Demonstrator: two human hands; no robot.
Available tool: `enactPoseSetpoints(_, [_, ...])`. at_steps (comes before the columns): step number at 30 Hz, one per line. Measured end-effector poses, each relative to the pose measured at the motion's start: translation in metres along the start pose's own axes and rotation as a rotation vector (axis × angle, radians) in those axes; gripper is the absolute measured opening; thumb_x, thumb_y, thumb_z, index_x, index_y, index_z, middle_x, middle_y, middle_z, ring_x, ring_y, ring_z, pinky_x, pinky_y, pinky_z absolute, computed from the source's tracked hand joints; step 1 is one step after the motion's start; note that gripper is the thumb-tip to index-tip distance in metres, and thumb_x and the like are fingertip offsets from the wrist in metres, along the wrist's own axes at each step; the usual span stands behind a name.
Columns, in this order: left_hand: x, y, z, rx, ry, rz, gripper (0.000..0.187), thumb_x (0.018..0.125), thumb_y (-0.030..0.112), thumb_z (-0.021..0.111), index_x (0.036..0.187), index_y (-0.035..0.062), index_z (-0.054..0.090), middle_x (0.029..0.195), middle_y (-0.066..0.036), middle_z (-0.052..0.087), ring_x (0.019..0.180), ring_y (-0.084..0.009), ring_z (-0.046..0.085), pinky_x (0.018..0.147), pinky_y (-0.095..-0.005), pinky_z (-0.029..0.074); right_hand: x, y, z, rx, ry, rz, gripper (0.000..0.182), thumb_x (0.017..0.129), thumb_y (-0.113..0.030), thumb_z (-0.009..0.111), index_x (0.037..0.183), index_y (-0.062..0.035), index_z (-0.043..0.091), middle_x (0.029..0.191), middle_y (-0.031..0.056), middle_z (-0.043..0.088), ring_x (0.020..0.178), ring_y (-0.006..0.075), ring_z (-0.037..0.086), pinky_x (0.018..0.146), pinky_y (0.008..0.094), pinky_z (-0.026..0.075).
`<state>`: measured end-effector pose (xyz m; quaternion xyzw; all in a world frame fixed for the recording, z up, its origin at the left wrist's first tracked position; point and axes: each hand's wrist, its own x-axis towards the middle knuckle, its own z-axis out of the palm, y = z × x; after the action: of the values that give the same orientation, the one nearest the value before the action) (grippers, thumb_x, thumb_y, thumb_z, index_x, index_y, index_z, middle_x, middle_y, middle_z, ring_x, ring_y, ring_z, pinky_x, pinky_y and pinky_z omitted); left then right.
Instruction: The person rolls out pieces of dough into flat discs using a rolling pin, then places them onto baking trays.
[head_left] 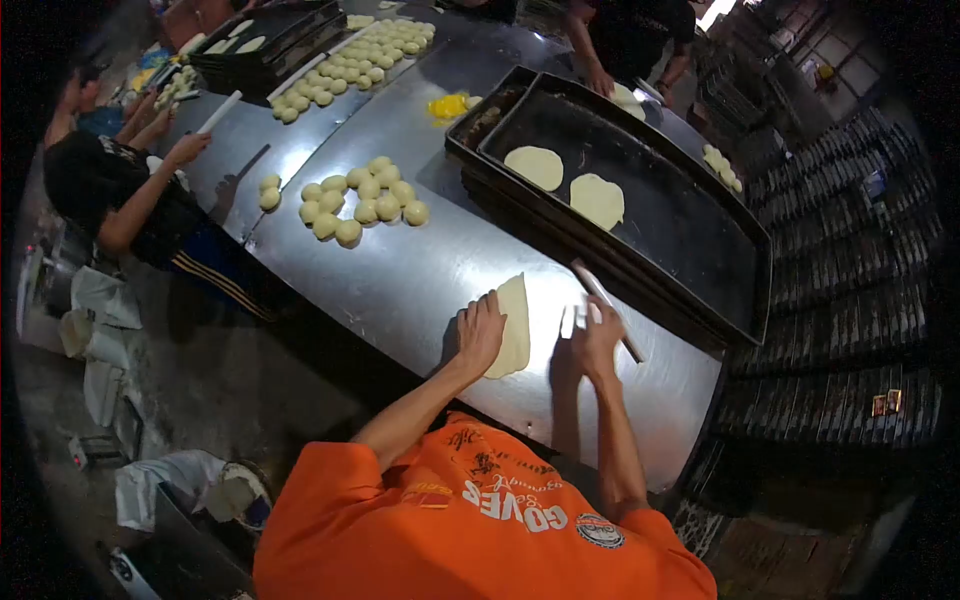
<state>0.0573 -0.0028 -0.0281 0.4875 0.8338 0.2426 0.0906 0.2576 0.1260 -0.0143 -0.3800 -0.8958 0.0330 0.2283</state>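
Observation:
A flattened piece of dough point(514, 335) lies on the metal table near its front edge, pointed at the far end. My left hand point(481, 332) is on its left side, fingers together and curled over the edge, covering part of the sheet. To the right, my right hand point(599, 340) is closed around the middle of a thin rolling pin point(629, 345), which slants across the table beside the dough. Motion blurs the fingers of that hand. Beyond both hands sits a large dark baking tray point(680, 235), with two flat dough rounds point(597, 201) on its near left part.
Dough balls point(366, 207) cluster on the metal table point(400, 290) to the left, with rows of more balls point(350, 70) farther back. Yellow fat point(448, 106) lies by the tray. Co-workers stand left point(130, 195) and across the table point(635, 40). Stacked trays point(840, 300) line the right.

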Motion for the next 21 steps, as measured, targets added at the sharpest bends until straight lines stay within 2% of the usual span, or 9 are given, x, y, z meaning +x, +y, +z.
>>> enactPoseSetpoints(3, [0.021, -0.009, -0.012, -0.291, -0.299, -0.186, 0.031, 0.085, 0.024, 0.067, 0.104, -0.0007, 0.066, 0.094, -0.021, 0.070, 0.092, -0.0380, 0.068, 0.079, -0.0476, 0.053, 0.039, -0.055, 0.017, 0.148, -0.402, -0.105, 0.068, 0.081, -0.012, 0.066, 0.145, -0.0208, 0.045, 0.152, 0.0084, 0.037, 0.133, 0.0381, 0.034, 0.107, 0.0567, 0.027])
enactPoseSetpoints(7, [0.029, -0.029, -0.029, -0.476, -0.366, 0.079, 0.031, 0.084, 0.027, 0.070, 0.087, -0.0042, 0.069, 0.084, -0.021, 0.070, 0.082, -0.0325, 0.070, 0.075, -0.0404, 0.053, 0.091, -0.053, 0.033, 0.121, -0.678, -0.384, 0.057, 0.076, -0.022, 0.075, 0.131, -0.0284, 0.060, 0.156, 0.0079, 0.029, 0.137, 0.0423, 0.027, 0.107, 0.0615, 0.025])
enactPoseSetpoints(8, [0.028, -0.032, -0.041, -0.481, -0.409, 0.138, 0.030, 0.087, 0.025, 0.069, 0.094, -0.0037, 0.069, 0.090, -0.019, 0.071, 0.086, -0.0286, 0.069, 0.077, -0.0382, 0.053, 0.098, -0.044, 0.037, 0.188, -0.737, -0.420, 0.038, 0.077, -0.023, 0.072, 0.115, -0.0251, 0.071, 0.153, 0.0089, 0.032, 0.139, 0.0454, 0.020, 0.106, 0.0636, 0.023])
enactPoseSetpoints(9, [0.019, -0.039, -0.038, -0.707, -0.413, 0.048, 0.030, 0.092, 0.025, 0.067, 0.102, -0.0026, 0.068, 0.095, -0.013, 0.070, 0.091, -0.0226, 0.067, 0.077, -0.0344, 0.051, 0.102, -0.045, 0.023, 0.130, -0.693, -0.484, 0.028, 0.081, -0.025, 0.072, 0.108, -0.0201, 0.072, 0.137, 0.0127, 0.050, 0.125, 0.0402, 0.042, 0.097, 0.0532, 0.037])
enactPoseSetpoints(11, [0.018, -0.043, -0.048, -1.160, -0.637, -0.181, 0.034, 0.098, 0.029, 0.063, 0.115, -0.0008, 0.062, 0.098, -0.005, 0.065, 0.092, -0.0149, 0.063, 0.079, -0.0277, 0.051, 0.108, -0.020, 0.028, 0.700, -0.882, -0.442, 0.023, 0.088, -0.029, 0.070, 0.104, -0.0129, 0.071, 0.107, 0.0081, 0.066, 0.096, 0.0237, 0.059, 0.080, 0.0365, 0.045])
enactPoseSetpoints(13, [0.010, -0.039, -0.050, -1.611, -0.683, -0.484, 0.032, 0.099, 0.028, 0.062, 0.115, -0.0003, 0.060, 0.108, -0.007, 0.063, 0.095, -0.0142, 0.062, 0.084, -0.0286, 0.053, 0.091, -0.035, -0.012, 0.959, -1.009, 0.132, 0.031, 0.093, -0.035, 0.068, 0.100, -0.0056, 0.070, 0.085, 0.0000, 0.066, 0.076, 0.0098, 0.057, 0.067, 0.0257, 0.044])
enactPoseSetpoints(14, [0.015, -0.034, -0.051, -1.596, -0.704, -0.470, 0.032, 0.099, 0.028, 0.062, 0.115, -0.0003, 0.060, 0.108, -0.007, 0.063, 0.095, -0.0142, 0.062, 0.084, -0.0286, 0.053, 0.076, -0.035, -0.012, 1.151, -0.955, 0.317, 0.034, 0.094, -0.037, 0.067, 0.099, -0.0037, 0.070, 0.088, -0.0017, 0.064, 0.082, 0.0044, 0.052, 0.066, 0.0235, 0.043])
enactPoseSetpoints(18, [0.071, 0.013, -0.067, -1.549, -0.724, -0.315, 0.029, 0.098, 0.026, 0.062, 0.112, 0.0010, 0.061, 0.107, -0.005, 0.061, 0.094, -0.0122, 0.061, 0.085, -0.0277, 0.054, 0.059, -0.028, -0.045, 1.693, -0.641, 0.826, 0.021, 0.095, -0.033, 0.066, 0.102, -0.0133, 0.063, 0.090, -0.0035, 0.059, 0.084, 0.0106, 0.059, 0.077, 0.0315, 0.052])
enactPoseSetpoints(21, [0.156, 0.074, -0.086, -1.060, -0.706, 0.317, 0.028, 0.099, 0.026, 0.061, 0.111, 0.0004, 0.061, 0.090, -0.001, 0.059, 0.084, -0.0082, 0.055, 0.069, -0.0229, 0.047, 0.089, 0.003, -0.088, 1.542, -0.214, 0.641, 0.017, 0.097, -0.029, 0.064, 0.098, -0.0113, 0.062, 0.085, -0.0056, 0.058, 0.076, 0.0049, 0.054, 0.065, 0.0225, 0.047])
